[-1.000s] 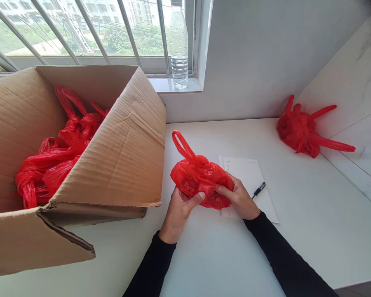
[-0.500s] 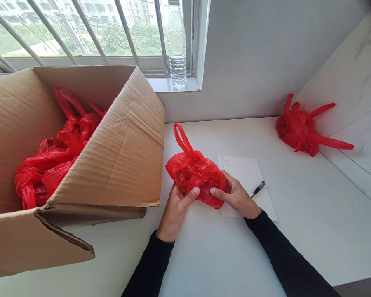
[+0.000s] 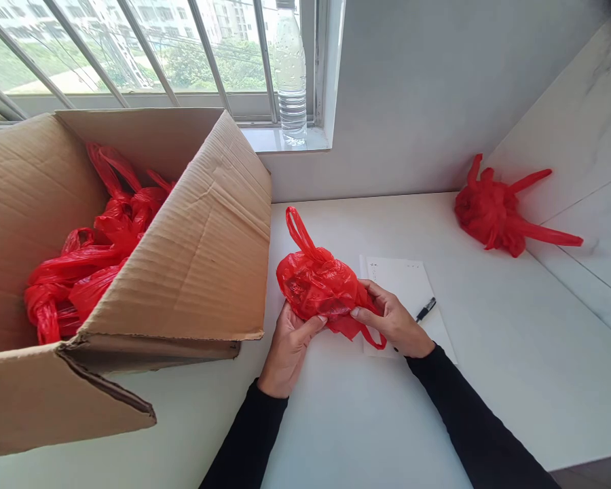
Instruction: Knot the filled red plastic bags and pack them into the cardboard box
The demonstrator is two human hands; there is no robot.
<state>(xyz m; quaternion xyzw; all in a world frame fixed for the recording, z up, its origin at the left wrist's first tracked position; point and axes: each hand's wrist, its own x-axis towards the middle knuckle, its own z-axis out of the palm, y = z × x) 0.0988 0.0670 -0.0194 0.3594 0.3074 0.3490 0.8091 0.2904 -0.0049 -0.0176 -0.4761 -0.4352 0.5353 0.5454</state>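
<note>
A knotted red plastic bag [image 3: 320, 278] is held between my two hands above the white table. One handle loop sticks up at its far left, and another loop hangs by my right hand. My left hand [image 3: 290, 343] grips the bag's lower left side, thumb on top and fingers mostly hidden underneath. On the right side, my right hand [image 3: 394, 322] pinches the plastic between thumb and fingers. What lies inside the bag shows only as dark shapes through the film. Partly behind my right hand lies a sheet of paper [image 3: 400, 272] with a black pen [image 3: 426, 310] on it.
An open cardboard box [image 3: 193, 251] with several red bags [image 3: 112, 238] inside takes up the left. Another red bag [image 3: 493, 210] rests against the wall at the back right. A water bottle [image 3: 292, 81] stands on the windowsill [image 3: 316, 138] beside a barred window.
The bag has been turned slightly in my hands, and a second handle loop now shows at its lower right. My right hand has shifted a little to the right.
</note>
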